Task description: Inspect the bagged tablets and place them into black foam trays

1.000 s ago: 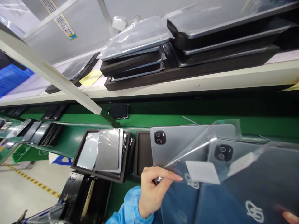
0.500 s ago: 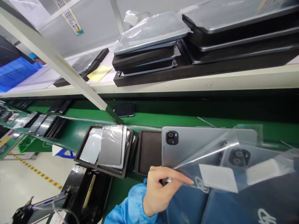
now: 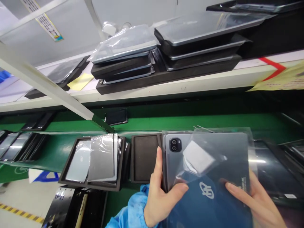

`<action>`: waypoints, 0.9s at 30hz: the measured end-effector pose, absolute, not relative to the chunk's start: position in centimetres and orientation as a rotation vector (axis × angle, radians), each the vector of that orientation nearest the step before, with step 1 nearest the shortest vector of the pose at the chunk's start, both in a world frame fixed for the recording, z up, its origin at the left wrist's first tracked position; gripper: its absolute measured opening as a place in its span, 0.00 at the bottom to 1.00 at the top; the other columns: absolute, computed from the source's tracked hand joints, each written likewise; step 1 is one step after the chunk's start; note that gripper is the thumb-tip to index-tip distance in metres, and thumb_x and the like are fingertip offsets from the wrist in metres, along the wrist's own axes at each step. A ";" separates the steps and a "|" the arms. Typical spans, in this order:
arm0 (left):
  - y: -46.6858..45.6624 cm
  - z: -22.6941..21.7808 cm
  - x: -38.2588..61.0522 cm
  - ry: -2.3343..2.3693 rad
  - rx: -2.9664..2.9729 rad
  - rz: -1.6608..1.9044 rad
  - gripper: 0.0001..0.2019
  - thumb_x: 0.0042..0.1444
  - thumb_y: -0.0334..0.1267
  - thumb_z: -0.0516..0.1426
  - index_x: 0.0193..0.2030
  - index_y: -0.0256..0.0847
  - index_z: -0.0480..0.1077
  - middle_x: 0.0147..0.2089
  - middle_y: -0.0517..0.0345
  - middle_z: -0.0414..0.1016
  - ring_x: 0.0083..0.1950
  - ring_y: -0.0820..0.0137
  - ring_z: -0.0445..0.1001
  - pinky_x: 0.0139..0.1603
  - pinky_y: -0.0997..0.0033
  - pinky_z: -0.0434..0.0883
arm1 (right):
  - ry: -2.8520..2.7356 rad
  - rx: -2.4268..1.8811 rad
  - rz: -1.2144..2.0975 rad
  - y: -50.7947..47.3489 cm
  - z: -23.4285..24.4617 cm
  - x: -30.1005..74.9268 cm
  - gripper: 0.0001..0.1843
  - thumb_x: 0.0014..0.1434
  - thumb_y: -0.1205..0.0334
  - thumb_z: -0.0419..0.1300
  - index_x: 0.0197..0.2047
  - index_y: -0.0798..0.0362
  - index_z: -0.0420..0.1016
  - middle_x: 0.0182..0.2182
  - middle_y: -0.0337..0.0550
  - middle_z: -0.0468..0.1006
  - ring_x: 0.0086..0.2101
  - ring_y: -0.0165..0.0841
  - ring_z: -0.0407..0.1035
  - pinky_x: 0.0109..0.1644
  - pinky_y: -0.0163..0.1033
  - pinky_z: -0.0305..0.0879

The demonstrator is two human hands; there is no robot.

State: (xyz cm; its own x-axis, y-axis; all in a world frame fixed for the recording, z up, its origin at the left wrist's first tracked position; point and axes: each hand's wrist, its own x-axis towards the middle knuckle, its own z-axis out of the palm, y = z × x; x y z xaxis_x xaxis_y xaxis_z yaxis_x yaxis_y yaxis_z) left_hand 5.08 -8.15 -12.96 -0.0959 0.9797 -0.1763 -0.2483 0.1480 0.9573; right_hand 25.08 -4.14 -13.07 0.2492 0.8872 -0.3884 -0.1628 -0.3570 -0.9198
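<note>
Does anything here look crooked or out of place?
Slightly: in the loaded dark tray, left of the held tablet, wrapped grey devices lie askew, overlapping rather than squarely stacked. No spill or obvious damage shows.

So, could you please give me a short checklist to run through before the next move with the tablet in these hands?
1. Tablet back side up, with its camera and logo in sight: ok.
2. Left hand at one side edge, thumb over the back: ok.
3. Right hand at the opposite side edge, thumb over the back: ok.
4. Clear film lying smooth: not ok, it is creased near the white label.
5. Screen side free of marks: cannot tell, it faces away.
</note>
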 end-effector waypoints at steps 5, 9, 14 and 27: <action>-8.1 -12.6 5.1 1.141 0.824 1.266 0.55 0.57 0.45 0.69 0.80 0.52 0.36 0.69 0.48 0.73 0.60 0.57 0.81 0.55 0.66 0.81 | -0.737 -1.521 1.400 -4.6 -12.9 25.5 0.39 0.47 0.44 0.75 0.62 0.34 0.72 0.65 0.44 0.74 0.65 0.52 0.65 0.61 0.43 0.71; -7.9 -12.5 4.9 1.106 0.819 1.313 0.54 0.58 0.41 0.69 0.81 0.51 0.38 0.68 0.47 0.75 0.58 0.59 0.82 0.56 0.66 0.81 | -0.816 -1.516 1.372 -4.7 -13.0 25.7 0.39 0.50 0.45 0.74 0.65 0.34 0.70 0.64 0.46 0.74 0.65 0.54 0.64 0.65 0.50 0.67; -8.0 -12.4 4.6 1.099 0.816 1.301 0.54 0.59 0.40 0.69 0.81 0.53 0.37 0.69 0.50 0.74 0.64 0.58 0.78 0.63 0.63 0.77 | -0.836 -1.483 1.397 -4.6 -13.6 26.3 0.37 0.48 0.47 0.76 0.61 0.32 0.74 0.62 0.40 0.77 0.63 0.50 0.68 0.62 0.43 0.69; -7.6 -12.2 4.5 1.232 0.887 1.317 0.45 0.57 0.47 0.69 0.77 0.46 0.54 0.72 0.46 0.70 0.70 0.55 0.72 0.68 0.62 0.73 | -0.761 -1.556 1.422 -5.0 -12.5 25.5 0.32 0.48 0.45 0.75 0.57 0.34 0.77 0.54 0.44 0.83 0.54 0.53 0.77 0.52 0.44 0.79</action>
State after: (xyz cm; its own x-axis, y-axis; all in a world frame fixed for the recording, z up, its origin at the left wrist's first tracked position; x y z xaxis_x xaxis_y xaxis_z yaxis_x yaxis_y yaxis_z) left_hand 4.54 -7.64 -12.22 -0.1477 0.9787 -0.1426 -0.2076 0.1103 0.9720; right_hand 25.47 -4.96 -12.54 0.1605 0.8794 -0.4481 -0.1152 -0.4342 -0.8934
